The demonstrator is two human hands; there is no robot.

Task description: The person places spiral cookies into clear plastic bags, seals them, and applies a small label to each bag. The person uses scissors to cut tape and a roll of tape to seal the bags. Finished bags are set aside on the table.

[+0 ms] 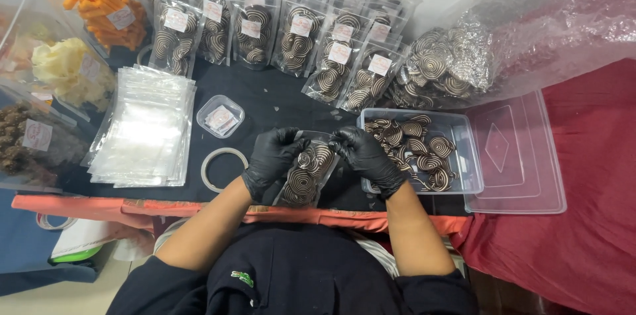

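Pouch: while you pinch it at the top, the clear pouch (pixel 308 172) of brown-and-cream spiral cookies hangs just above the near edge of the table (pixel 265 100), at mid-width.
Long axis: it runs from the sealed mouth, up and right between your fingers, down and left toward your body; the mouth points away from you.
Left hand: your left hand (pixel 271 156), in a black glove, is closed on the pouch's upper left corner.
Right hand: your right hand (pixel 368 153), also gloved, is closed on the upper right corner.
Beside you: a clear tub (pixel 464 156) of loose cookies sits just right of your right hand, its lid (pixel 523 156) further right.
Surface: black cloth, with a stack of empty pouches (pixel 142 129) at the left and rows of filled pouches (pixel 298 37) along the far edge.
Room: a red cloth (pixel 589 222) covers the right end.
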